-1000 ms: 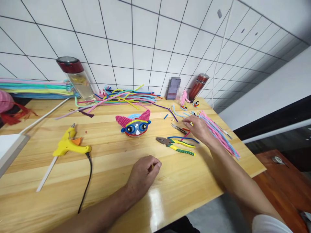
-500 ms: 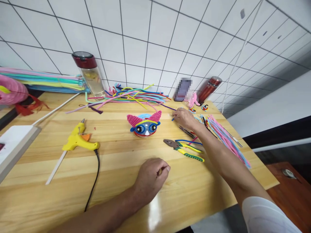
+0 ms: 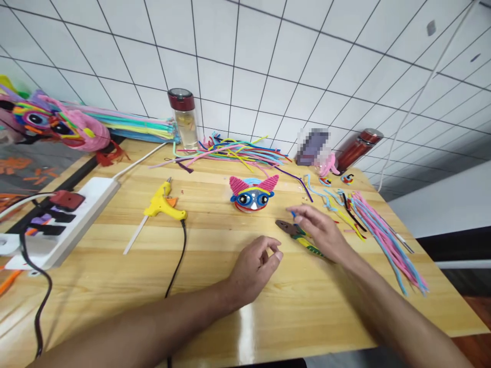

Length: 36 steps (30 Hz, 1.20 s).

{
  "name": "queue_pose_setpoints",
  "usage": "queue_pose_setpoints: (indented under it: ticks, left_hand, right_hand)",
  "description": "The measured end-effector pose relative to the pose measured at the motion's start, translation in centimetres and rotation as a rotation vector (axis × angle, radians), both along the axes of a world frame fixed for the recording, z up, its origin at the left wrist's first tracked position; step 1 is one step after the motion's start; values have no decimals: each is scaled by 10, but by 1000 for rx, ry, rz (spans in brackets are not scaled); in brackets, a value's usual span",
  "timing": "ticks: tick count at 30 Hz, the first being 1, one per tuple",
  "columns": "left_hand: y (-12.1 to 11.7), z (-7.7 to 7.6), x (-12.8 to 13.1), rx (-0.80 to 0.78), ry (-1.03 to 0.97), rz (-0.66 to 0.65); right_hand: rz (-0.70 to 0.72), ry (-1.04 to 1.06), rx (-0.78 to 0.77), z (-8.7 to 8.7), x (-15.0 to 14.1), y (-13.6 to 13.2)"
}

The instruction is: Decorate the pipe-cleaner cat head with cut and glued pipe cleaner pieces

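My right hand (image 3: 322, 232) pinches a short blue pipe cleaner piece (image 3: 293, 214) between thumb and fingers, just above the pliers (image 3: 287, 227). Its palm and wrist hide part of the pliers' yellow and green handles. My left hand (image 3: 257, 268) rests on the table with thumb and forefinger apart and nothing visible between them. Behind both hands sits a small animal head (image 3: 253, 197) with pink pipe cleaner ears, blue-ringed eyes, a white nose and a red lower edge. Neither hand touches it.
A yellow glue gun (image 3: 163, 207) lies at left, its cord running forward. Beyond it is a white power strip (image 3: 82, 220). Pipe cleaners (image 3: 238, 153) are heaped before a glass bottle (image 3: 186, 122); more pink and blue ones (image 3: 387, 240) lie right. A red flask (image 3: 358, 151) stands behind.
My right hand has drawn back toward me from near the purple pipe cleaner, with the blue piece in it. My left thumb and forefinger have parted. The view has swung left.
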<state>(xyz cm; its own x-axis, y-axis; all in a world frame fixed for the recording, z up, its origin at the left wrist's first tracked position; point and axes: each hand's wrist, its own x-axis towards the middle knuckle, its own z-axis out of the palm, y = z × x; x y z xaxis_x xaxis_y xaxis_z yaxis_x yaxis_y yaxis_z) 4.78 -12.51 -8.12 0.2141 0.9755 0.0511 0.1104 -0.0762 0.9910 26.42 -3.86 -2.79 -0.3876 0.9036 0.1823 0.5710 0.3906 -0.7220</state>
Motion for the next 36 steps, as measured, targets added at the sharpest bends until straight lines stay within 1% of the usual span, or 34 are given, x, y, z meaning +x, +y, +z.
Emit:
queue_pose_setpoints:
  ticks: [2,3,5,9,12,14,15,16,18,20,21,23,25,28,32,36]
  left_hand:
    - [-1,1,-1,-22,-40,-7]
    - [-1,2,-2,-27,-61,-23]
    - [0,1,-1,-27,-113,-53]
    - [3,-3,0,-29,-189,-82]
    - [4,-3,0,17,-134,-107]
    - [3,-1,-1,43,-84,-110]
    - [3,0,-1,43,-75,-108]
    - [3,1,-1,34,-79,-104]
    - [2,2,-2,-1,-108,-101]
    - [2,3,-2,-35,-126,-96]
    - [2,4,-2,-47,-126,-93]
    - [3,4,-3,-58,-110,-88]
    - [3,4,-3,-61,-95,-82]
    - [4,3,-3,-52,-89,-73]
    - [5,1,-3,-59,-92,-75]
    - [5,1,-4,-75,-95,-74]
  right_hand:
    - [-9,165,-161,-6,-12,-34]
    - [-8,237,-218,-10,-17,-46]
    - [-10,326,-263,-18,-26,-61]
    - [-48,348,-154,-24,-33,-67]
    - [-37,309,-125,-24,-32,-67]
    - [-29,249,-120,-24,-26,-69]
    - [-29,201,-93,-25,-22,-69]
    - [-35,141,-42,-26,-15,-69]
    - [-61,1,116,-30,3,-67]
    - [-113,-145,279,-35,28,-64]
    - [-143,-217,324,-39,41,-61]
    - [-176,-353,346,-45,64,-58]
    - [-190,-452,330,-51,79,-56]
    - [-173,-540,312,-56,84,-55]
    - [-123,-629,315,-57,72,-53]
    - [-124,-686,339,-59,64,-52]
